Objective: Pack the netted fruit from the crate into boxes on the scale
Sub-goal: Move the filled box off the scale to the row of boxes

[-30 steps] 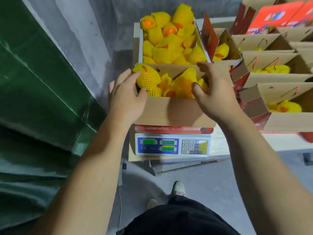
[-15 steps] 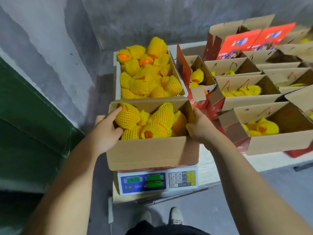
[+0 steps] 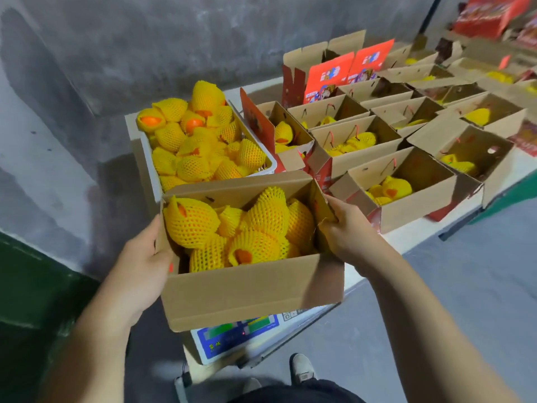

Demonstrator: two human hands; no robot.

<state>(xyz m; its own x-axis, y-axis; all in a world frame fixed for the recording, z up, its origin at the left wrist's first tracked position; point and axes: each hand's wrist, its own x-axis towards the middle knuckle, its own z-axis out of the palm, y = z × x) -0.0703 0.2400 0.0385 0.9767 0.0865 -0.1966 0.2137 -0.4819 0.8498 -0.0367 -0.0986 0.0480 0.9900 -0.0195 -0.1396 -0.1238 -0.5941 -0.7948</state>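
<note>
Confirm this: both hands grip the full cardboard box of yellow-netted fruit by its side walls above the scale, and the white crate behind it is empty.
Not quite. The head view shows the white plastic crate heaped with yellow-netted fruit, not empty. The rest holds: the left hand and right hand grip the brown cardboard box above the blue-faced scale.

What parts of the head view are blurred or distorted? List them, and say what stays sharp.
Head view: the scale display is smeared and unreadable; the far boxes at upper right are motion-blurred; wide-angle bending tilts the wall. Sharp: the netted fruit in the held box, and both hands, left, right.
</note>
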